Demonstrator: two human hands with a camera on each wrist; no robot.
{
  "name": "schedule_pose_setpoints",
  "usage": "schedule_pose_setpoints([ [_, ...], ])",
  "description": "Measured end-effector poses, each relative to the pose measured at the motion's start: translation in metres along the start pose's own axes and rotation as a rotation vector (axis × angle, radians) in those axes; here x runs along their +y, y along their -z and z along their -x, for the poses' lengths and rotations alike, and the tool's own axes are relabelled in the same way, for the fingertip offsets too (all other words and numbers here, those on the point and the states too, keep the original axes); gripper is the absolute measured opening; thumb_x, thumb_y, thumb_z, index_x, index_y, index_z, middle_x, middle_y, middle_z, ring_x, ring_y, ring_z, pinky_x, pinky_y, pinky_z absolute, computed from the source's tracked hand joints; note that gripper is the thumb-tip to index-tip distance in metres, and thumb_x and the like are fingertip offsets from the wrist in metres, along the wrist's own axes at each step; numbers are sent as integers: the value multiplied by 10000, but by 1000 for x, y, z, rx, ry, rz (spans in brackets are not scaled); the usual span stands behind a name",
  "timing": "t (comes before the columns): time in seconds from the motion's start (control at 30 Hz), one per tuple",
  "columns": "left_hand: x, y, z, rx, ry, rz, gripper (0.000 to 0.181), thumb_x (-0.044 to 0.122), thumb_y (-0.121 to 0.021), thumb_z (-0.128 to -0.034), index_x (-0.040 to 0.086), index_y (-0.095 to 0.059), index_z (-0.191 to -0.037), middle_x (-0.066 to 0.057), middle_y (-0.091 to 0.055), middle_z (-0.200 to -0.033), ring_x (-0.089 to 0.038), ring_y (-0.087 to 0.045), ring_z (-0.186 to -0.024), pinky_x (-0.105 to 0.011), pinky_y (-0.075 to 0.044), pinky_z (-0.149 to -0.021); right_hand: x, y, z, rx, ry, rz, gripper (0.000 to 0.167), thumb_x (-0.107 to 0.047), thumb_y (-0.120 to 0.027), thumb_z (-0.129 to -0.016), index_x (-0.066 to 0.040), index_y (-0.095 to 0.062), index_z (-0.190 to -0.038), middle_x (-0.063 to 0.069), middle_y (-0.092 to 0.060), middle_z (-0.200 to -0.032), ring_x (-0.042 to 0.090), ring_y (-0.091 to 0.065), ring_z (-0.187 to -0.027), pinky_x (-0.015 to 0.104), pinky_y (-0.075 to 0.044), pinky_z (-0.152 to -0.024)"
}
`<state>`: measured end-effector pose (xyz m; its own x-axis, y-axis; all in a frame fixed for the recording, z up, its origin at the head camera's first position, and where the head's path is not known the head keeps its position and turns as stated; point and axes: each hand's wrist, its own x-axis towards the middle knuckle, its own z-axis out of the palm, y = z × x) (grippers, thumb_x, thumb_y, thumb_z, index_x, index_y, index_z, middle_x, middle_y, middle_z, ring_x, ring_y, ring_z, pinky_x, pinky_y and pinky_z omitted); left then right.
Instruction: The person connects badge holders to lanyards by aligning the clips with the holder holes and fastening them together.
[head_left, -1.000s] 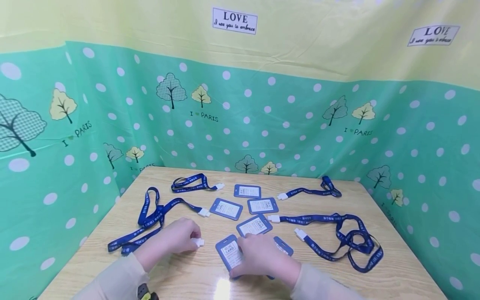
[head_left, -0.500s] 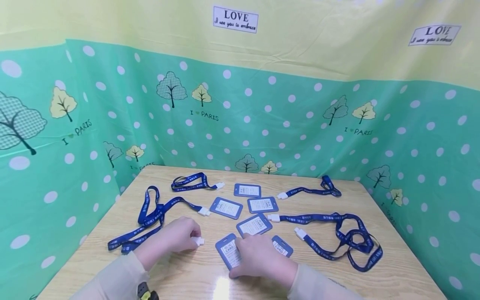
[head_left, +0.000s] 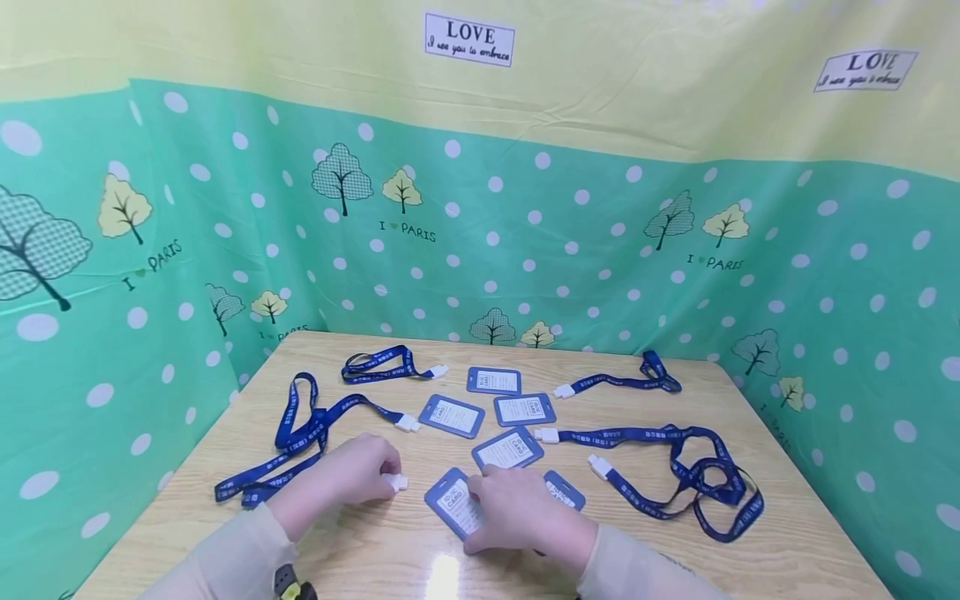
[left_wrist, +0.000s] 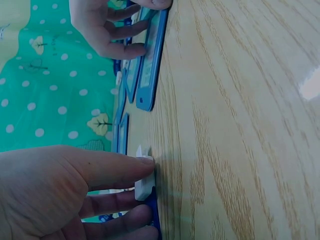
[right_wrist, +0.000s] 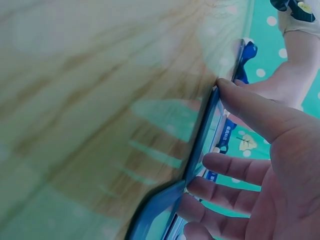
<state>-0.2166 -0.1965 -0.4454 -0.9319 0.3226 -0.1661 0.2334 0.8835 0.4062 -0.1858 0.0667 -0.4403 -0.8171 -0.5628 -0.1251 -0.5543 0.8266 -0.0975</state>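
Observation:
My left hand (head_left: 341,475) pinches the white buckle (head_left: 397,482) of a lanyard just above the wood; in the left wrist view its thumb lies on the buckle (left_wrist: 145,184), with blue strap below. My right hand (head_left: 521,510) grips a blue card holder (head_left: 455,502) lying at a slant at the front middle, covering its right part. The right wrist view has the thumb of this hand (right_wrist: 285,165) at one end of the holder (right_wrist: 205,131) and the other fingers curled toward it. Another card holder (head_left: 564,489) is partly hidden behind the right hand.
Several more card holders (head_left: 507,450) lie in the middle of the wooden table (head_left: 375,567). Blue lanyards with white buckles lie on the left (head_left: 307,433) and right (head_left: 637,436). A polka-dot curtain (head_left: 450,250) stands around the back and sides.
The card holder under my right hand has turned a little, its upper end swinging left. My right hand has shifted slightly with it; the left hand stays in place on the buckle.

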Motion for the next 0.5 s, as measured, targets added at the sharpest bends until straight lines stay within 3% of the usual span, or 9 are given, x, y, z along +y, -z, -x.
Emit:
schedule_pose_setpoints([
  [0.5, 2, 1, 2, -6, 24, 3, 108, 148, -831, -822, 203, -752, -871, 61, -641, -849, -149, -563, -760, -414, -550, -788, 5, 1, -1, -1, 60, -34, 623, -553, -882, -692, -277, -716, -1226, -105, -633, -1041, 69, -568, -807, 287, -500, -682],
])
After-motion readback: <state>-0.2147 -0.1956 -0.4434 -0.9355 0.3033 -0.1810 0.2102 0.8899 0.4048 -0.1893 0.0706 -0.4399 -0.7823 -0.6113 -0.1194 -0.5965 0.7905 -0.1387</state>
